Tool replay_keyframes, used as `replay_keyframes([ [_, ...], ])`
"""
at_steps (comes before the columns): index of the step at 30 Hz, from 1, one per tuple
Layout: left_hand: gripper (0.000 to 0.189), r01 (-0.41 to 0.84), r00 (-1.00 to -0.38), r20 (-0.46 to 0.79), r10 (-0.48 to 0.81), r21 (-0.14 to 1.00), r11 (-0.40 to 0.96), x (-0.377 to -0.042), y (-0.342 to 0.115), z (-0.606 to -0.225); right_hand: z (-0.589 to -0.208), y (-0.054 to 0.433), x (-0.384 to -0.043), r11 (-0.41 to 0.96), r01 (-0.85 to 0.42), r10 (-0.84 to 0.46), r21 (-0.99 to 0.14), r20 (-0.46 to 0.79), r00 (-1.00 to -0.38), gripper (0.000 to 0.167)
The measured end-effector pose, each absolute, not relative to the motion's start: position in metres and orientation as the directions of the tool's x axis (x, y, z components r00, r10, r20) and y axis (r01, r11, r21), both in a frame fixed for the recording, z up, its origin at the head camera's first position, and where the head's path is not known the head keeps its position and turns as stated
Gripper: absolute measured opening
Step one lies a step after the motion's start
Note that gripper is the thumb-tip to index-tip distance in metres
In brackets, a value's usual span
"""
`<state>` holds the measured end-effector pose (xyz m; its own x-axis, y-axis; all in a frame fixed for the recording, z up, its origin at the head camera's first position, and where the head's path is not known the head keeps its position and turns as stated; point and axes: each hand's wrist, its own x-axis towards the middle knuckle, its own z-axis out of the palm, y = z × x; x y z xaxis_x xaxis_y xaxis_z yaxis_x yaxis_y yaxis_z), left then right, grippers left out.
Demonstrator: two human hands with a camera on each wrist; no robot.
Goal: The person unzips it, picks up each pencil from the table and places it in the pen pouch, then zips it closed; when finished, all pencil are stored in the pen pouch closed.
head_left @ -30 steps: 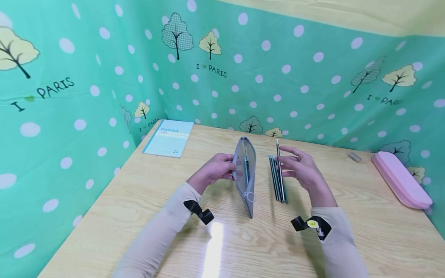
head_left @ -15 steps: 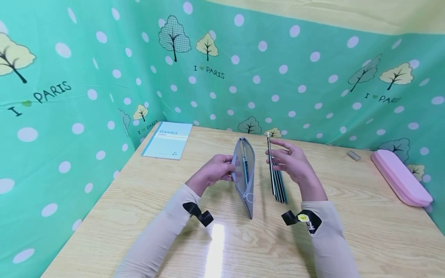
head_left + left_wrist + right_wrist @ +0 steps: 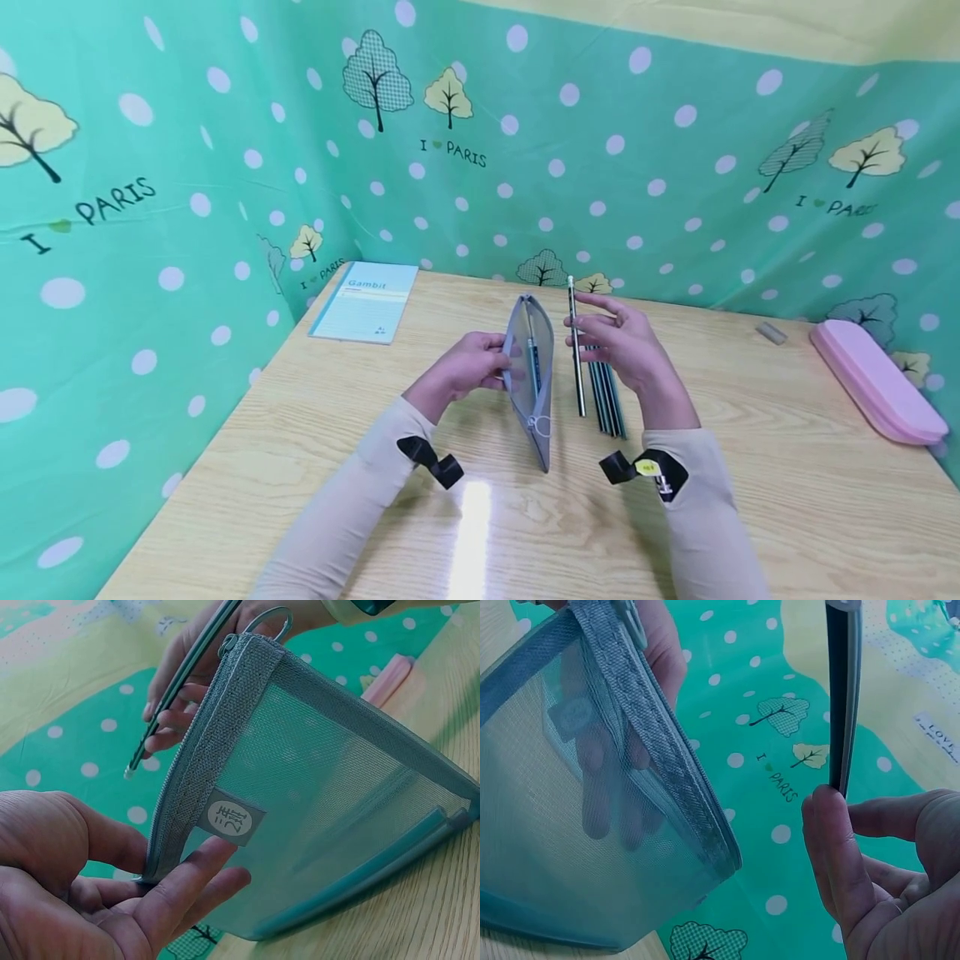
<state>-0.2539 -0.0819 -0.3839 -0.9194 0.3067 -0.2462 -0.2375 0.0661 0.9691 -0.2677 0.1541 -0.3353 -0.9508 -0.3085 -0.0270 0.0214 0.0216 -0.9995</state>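
Note:
A grey mesh zipper pouch stands on its edge with its zipper side gaping upward. My left hand pinches its far left rim between thumb and fingers; in the left wrist view a tag lies by the fingertips. Inside the pouch rests a dark pencil. My right hand pinches a dark striped pencil with a white end, raised just right of the pouch and apart from it. Several more pencils lie side by side on the table under the right hand.
A light blue notebook lies at the back left of the wooden table. At the right are a pink pencil case and a small grey eraser-like block. A polka-dot curtain borders the table's back and left.
My right hand has lifted the pencil from the row and moved it left, closer to the pouch. The left hand keeps its grip, and the pouch has hardly moved.

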Motion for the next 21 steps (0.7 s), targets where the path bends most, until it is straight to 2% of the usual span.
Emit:
replay_keyframes([
  [15,0.048,-0.255,-0.916,-0.259,0.306,0.965,0.055,-0.252,-0.080,-0.381,-0.339,0.146,-0.269,0.095,0.017,-0.308,-0.995,-0.046,-0.950,0.055],
  [21,0.050,-0.258,-0.912,-0.262,0.315,0.965,0.054,-0.253,-0.077,-0.382,-0.340,0.142,-0.267,0.066,0.032,-0.299,-0.997,-0.050,-0.953,0.056],
])
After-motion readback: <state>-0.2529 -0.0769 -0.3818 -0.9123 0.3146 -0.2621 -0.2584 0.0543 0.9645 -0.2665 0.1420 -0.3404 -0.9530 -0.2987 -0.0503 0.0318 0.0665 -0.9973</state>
